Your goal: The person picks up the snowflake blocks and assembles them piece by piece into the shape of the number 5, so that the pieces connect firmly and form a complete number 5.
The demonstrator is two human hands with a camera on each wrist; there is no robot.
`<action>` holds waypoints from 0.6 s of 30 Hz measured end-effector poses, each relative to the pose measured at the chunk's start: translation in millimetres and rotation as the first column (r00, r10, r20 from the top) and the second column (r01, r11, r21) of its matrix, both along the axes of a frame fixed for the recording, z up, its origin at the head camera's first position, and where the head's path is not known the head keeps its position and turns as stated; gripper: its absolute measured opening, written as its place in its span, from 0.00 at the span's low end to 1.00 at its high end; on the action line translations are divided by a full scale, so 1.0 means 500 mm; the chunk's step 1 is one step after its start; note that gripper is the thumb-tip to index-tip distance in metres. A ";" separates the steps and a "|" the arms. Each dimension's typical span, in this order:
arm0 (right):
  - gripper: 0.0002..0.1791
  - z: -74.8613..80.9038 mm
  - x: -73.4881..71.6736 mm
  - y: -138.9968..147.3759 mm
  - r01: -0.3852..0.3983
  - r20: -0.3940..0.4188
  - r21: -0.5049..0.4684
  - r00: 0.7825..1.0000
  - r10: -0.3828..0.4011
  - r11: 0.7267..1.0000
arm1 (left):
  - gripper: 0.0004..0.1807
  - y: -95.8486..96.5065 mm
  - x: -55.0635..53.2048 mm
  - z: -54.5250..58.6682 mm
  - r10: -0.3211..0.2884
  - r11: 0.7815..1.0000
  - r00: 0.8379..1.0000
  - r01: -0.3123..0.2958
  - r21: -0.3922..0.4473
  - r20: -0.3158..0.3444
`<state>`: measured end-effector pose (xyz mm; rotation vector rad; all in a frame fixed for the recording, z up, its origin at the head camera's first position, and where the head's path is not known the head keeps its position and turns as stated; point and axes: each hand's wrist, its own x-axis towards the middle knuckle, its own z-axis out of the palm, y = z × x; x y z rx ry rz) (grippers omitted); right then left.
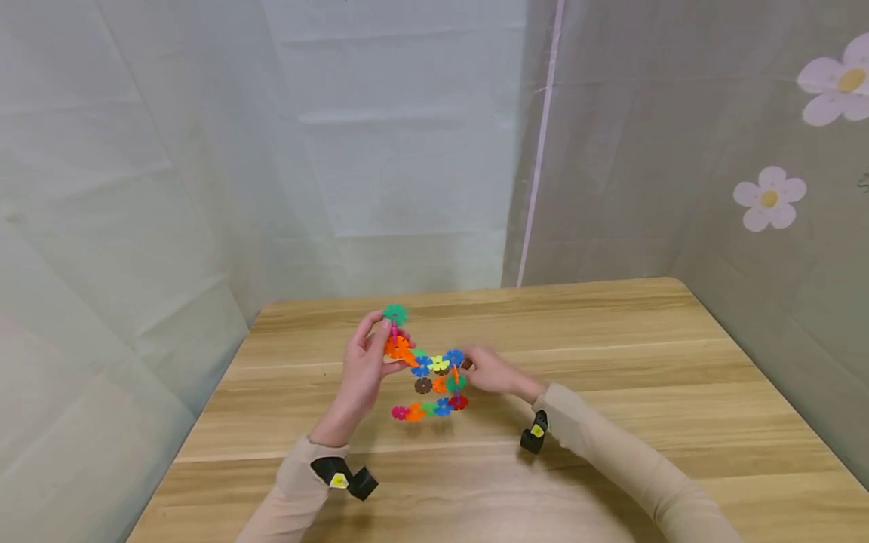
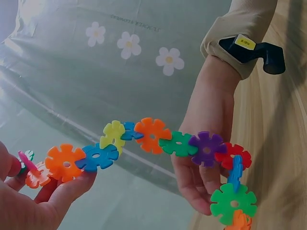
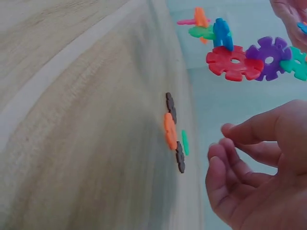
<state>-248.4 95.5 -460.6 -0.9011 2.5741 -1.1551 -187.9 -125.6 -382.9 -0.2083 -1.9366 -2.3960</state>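
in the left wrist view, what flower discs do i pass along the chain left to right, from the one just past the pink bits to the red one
Orange disc → blue disc → yellow disc → second orange disc → green disc → purple disc → red disc.

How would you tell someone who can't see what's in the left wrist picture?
A left hand holds a colorful chain of flower-shaped pieces. Behind it is the right hand, with a wooden table at the right and white flowers on a pale sheet.
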 end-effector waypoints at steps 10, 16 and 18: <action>0.16 -0.020 0.007 -0.013 -0.061 0.046 0.127 0.997 0.055 0.990 | 0.09 -0.007 -0.003 -0.007 0.021 1.000 1.000 -0.021 0.003 0.020; 0.22 -0.036 0.006 -0.022 -0.071 0.033 0.185 0.997 0.066 0.980 | 0.09 -0.006 -0.006 -0.010 0.018 0.999 1.000 -0.019 0.034 0.018; 0.23 -0.036 0.008 -0.024 -0.060 0.022 0.214 0.998 0.056 0.975 | 0.09 -0.006 -0.006 -0.012 0.009 0.999 1.000 -0.010 0.044 0.014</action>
